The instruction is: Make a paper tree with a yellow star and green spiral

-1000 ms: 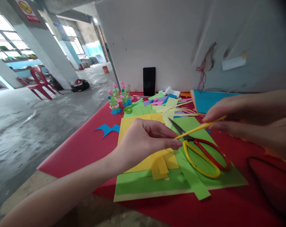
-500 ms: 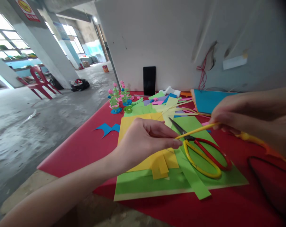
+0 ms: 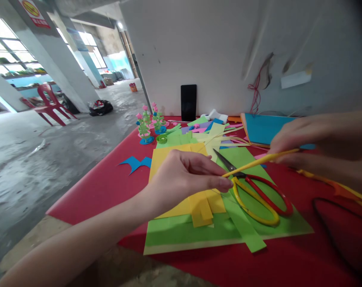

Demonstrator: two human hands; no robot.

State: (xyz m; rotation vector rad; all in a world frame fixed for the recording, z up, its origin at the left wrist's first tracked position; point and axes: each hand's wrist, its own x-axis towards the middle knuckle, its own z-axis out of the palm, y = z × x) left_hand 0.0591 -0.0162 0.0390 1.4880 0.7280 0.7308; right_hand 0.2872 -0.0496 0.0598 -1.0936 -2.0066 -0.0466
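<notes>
- Fingers of the left hand pinch one end of a yellow paper strip; the right hand, partly blurred, grips its other end, so the strip spans the air above the scissors.
- Red table carries all the paper; no containers show.
- Green sheet lies under a yellow sheet and the scissors.
- Blue sheet is partly hidden behind the right hand.

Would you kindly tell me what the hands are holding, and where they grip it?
A yellow paper strip: left hand pinches its near end, right hand its far end.
</notes>
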